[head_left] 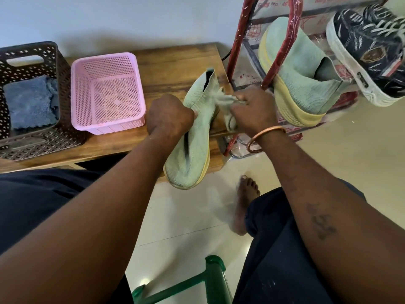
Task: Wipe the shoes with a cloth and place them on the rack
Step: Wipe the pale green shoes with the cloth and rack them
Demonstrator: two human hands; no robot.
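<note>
A pale green knit shoe (192, 154) with a yellow sole lies across the right end of the wooden bench (175, 62), toe toward me. My left hand (168, 116) grips its upper at the middle. My right hand (254, 108) holds a bunched pale green cloth (225, 102) against the shoe's ankle side. The matching green shoe (300, 77) sits on the red rack (282, 47) at the right. Beside it on the rack is a dark patterned sneaker (372, 51) with white laces.
A pink basket (81, 84) stands empty on the bench. Left of it a brown basket (63, 84) holds a folded blue-grey cloth (30, 104). My bare foot (245, 200) rests on the tiled floor. A green stool frame (210, 279) is at the bottom.
</note>
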